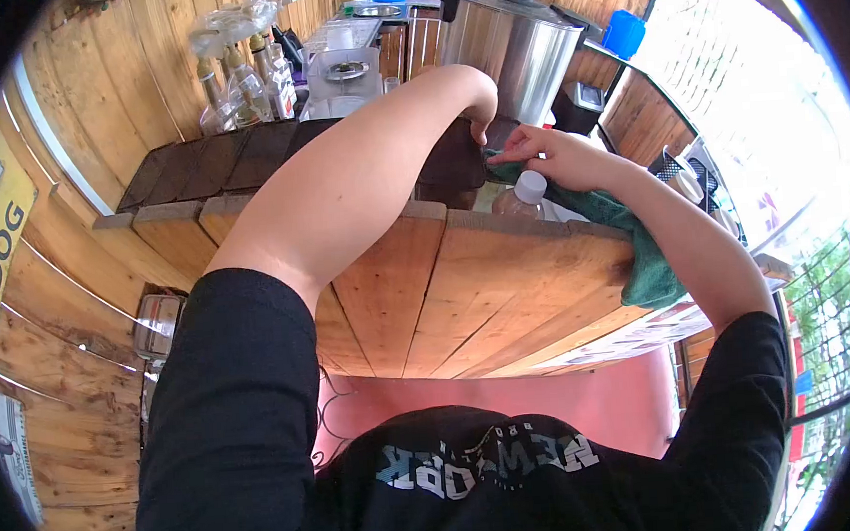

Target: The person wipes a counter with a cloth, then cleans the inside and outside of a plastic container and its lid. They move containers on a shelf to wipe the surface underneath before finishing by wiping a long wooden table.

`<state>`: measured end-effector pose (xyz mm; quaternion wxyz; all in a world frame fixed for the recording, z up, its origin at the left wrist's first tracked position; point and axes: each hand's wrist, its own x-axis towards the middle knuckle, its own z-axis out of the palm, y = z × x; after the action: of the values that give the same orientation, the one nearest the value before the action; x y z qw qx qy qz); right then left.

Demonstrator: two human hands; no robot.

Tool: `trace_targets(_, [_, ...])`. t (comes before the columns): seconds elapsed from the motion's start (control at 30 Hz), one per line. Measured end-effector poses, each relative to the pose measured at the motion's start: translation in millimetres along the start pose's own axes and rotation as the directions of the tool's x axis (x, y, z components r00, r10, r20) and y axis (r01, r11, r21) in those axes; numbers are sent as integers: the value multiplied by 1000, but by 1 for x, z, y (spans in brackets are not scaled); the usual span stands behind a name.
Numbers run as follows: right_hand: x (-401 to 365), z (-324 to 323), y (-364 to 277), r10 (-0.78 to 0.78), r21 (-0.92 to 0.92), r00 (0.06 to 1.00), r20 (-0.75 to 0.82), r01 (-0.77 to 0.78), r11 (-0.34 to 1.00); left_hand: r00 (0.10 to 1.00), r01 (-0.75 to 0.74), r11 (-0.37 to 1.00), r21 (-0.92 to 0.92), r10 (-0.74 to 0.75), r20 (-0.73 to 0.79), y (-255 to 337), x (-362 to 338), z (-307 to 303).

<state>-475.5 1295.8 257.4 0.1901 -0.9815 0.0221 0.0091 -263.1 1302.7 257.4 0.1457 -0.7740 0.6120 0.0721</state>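
My right hand (pixel 557 158) pinches one end of a green cloth (pixel 653 261), which runs under my right forearm and hangs over the counter's wooden edge. My left hand (pixel 480 116) reaches over the dark tiled counter top (pixel 263 159), close to the right hand; its fingers point down and are partly hidden, so their grip is unclear. Just in front of the right hand stands a clear plastic bottle with a white cap (pixel 530 187). The tall steel pot (pixel 514 51) is right behind both hands.
Several bottles (pixel 248 82) wrapped in plastic stand at the back left. A black box-shaped object (pixel 583 105) is right of the pot. Blue containers (pixel 623 34) and a black mesh holder (pixel 672 168) are farther right. Wooden planks (pixel 397 287) form the counter front.
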Motion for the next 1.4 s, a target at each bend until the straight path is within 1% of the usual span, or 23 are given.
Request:
trace_targets(0.07, [-1, 0, -3, 0, -26, 1000, -9, 0, 1000, 998, 56, 998, -8, -56, 0, 7, -22, -6])
trace_targets(0.2, [-1, 0, -10, -61, -50, 998, 4, 61, 997, 983, 182, 983, 22, -182, -8, 20, -44, -13])
trace_targets(0.27, [-3, -1, -13, -78, -82, 997, 1, 78, 994, 989, 148, 989, 18, -148, 24, 13, -12, -5])
trace_targets(0.37, [4, -9, 4, -120, -229, 993, -7, 116, 967, 988, 145, 989, 36, -146, 40, 19, -33, -11])
trace_targets(0.47, [4, -9, 9, 8, -49, 989, -146, -15, 999, 978, 199, 978, 59, -202, 50, 25, -50, -16])
trace_targets(0.57, [6, -2, 11, -66, -37, 997, -51, 65, 997, 975, 205, 976, 76, -210, 66, 29, -55, -16])
trace_targets(0.7, [-2, -17, -2, -11, -59, 991, 133, 19, 998, 972, 208, 972, 105, -218, 88, 29, -53, -17])
trace_targets(0.73, [-4, -19, 9, -14, -64, 994, 107, 21, 998, 957, 246, 961, 127, -262, 124, 31, -48, -16])
trace_targets(0.83, [-16, -35, 14, 33, -215, 990, 139, -3, 977, 947, 271, 949, 164, -293, 130, 33, -43, -16])
trace_targets(0.87, [-19, -34, 22, -3, -333, 996, 87, 32, 943, 970, 206, 970, 128, -219, 101, 29, -41, -15])
trace_targets(0.9, [-20, -41, 18, 59, -429, 996, 66, -25, 903, 973, 200, 971, 133, -213, 86, 30, -43, -15])
trace_targets(0.93, [-22, -49, 14, 46, -435, 999, -26, -53, 899, 976, 195, 971, 140, -207, 73, 32, -46, -15])
trace_targets(0.97, [-27, -55, 8, 33, -438, 992, -119, -82, 895, 978, 191, 971, 147, -201, 61, 34, -50, -14])
trace_targets(1.03, [-46, -66, -11, 47, -238, 919, -392, -150, 960, 983, 173, 976, 131, -180, 42, 33, -53, -13])
trace_targets(1.07, [-57, -74, -13, 63, -247, 907, -416, -180, 952, 986, 159, 981, 111, -164, 35, 31, -53, -13])
trace_targets(1.1, [-72, -81, -18, 92, -170, 891, -445, -185, 968, 989, 143, 985, 92, -147, 30, 30, -51, -11])
trace_targets(1.13, [-90, -86, -25, 127, -88, 874, -469, -189, 978, 979, 202, 972, 118, -202, -14, 30, -48, -9])
trace_targets(1.17, [-109, -89, -32, 162, -5, 858, -488, -188, 982, 987, 159, 981, 114, -160, 1, 27, -35, -4])
trace_targets(1.2, [-129, -92, -39, 62, -123, 835, -546, -153, 980, 993, 118, 987, 109, -121, 14, 20, -14, 0])
trace_targets(1.23, [-152, -95, -47, -48, -246, 806, -590, -123, 962, 997, 72, 993, 95, -72, -4, 15, -11, 2])
trace_targets(1.3, [-202, -107, -69, -29, -177, 795, -606, -99, 979, 999, -23, 997, 71, 26, -41, 5, -7, 4])
trace_targets(1.37, [-255, -114, -87, 97, -100, 741, -664, -217, 971, 987, -154, 984, 93, 158, -43, 3, -7, 3])
trace_targets(1.4, [-276, -106, -97, 126, -118, 656, -744, -315, 942, 973, -214, 960, 181, 226, -52, 13, -35, -6])
